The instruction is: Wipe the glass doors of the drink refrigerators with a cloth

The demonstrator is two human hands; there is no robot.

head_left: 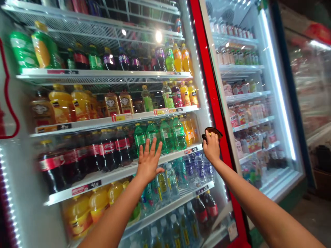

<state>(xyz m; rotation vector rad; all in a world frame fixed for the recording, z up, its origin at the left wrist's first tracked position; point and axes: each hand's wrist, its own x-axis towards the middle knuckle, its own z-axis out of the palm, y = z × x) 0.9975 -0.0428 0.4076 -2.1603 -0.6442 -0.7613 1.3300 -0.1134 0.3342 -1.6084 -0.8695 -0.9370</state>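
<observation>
My left hand (150,161) is spread wide, fingers pointing up, in front of the glass fridge's middle shelf. Behind it stand green soda bottles (165,135), with dark cola bottles (107,148) to their left. Nothing is held in that hand; whether it touches the glass I cannot tell. At the right, my right hand (212,146) has its fingers curled on a dark oval handle (216,132) by the red door frame (210,86).
Shelves of juice bottles (60,103) and sodas rise above the hands, with water bottles (176,227) below. To the right stands a second lit fridge (278,86) with small bottles. A red curved handle (5,93) is at the far left.
</observation>
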